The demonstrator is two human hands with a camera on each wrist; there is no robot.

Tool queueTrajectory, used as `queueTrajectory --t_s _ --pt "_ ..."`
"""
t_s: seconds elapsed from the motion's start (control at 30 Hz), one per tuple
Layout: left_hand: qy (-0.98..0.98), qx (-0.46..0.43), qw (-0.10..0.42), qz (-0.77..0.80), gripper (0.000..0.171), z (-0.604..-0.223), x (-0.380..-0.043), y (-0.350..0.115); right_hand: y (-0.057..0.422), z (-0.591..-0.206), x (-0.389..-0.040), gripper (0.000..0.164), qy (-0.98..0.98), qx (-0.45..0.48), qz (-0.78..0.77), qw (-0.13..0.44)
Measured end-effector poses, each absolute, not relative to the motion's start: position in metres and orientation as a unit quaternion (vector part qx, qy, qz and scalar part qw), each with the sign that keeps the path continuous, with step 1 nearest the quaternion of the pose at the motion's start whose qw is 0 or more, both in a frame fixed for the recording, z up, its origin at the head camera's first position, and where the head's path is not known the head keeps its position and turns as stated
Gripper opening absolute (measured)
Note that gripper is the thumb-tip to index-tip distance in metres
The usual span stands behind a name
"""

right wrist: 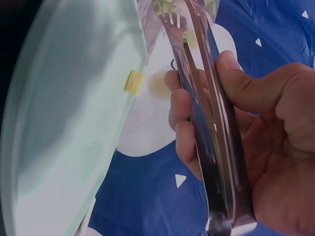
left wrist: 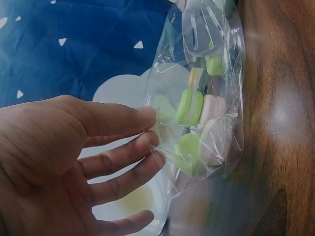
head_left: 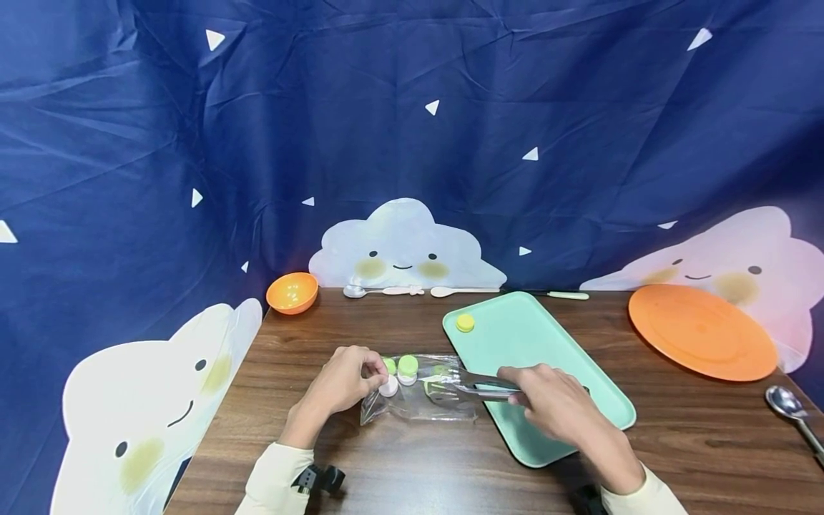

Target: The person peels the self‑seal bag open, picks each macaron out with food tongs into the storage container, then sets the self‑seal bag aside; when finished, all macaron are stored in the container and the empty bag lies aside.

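Note:
A clear plastic bag lies on the table, with several green and pale macarons inside, such as a green macaron. My left hand pinches the bag's edge between thumb and fingertips, close to the macarons. In my right hand are metal tongs, gripped along both arms; their slotted heads reach into the other end of the bag. Near those heads is another green macaron, seen through the plastic. A yellow macaron sits at the far left corner of the mint-green tray, which lies under my right hand.
An orange bowl stands at the back left, an orange plate at the back right. Spoons, including a white spoon, and a white-handled utensil line the rear edge. A metal ladle lies far right.

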State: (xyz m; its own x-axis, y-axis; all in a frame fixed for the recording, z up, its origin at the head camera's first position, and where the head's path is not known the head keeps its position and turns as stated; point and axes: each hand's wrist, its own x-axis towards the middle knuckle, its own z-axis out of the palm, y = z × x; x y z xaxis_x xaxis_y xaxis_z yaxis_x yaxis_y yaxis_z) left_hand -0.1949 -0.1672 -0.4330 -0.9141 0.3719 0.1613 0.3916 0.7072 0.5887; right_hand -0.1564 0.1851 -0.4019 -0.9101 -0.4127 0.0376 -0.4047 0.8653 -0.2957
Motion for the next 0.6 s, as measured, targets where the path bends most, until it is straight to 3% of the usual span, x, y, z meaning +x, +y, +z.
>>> queueTrajectory --t_s 0.6 --pt "-0.922 -0.208 0.015 -0.327 0.012 -0.434 -0.196 -0.169 0.202 -0.394 -0.158 0.03 0.968 -0.201 -0.145 0.026"
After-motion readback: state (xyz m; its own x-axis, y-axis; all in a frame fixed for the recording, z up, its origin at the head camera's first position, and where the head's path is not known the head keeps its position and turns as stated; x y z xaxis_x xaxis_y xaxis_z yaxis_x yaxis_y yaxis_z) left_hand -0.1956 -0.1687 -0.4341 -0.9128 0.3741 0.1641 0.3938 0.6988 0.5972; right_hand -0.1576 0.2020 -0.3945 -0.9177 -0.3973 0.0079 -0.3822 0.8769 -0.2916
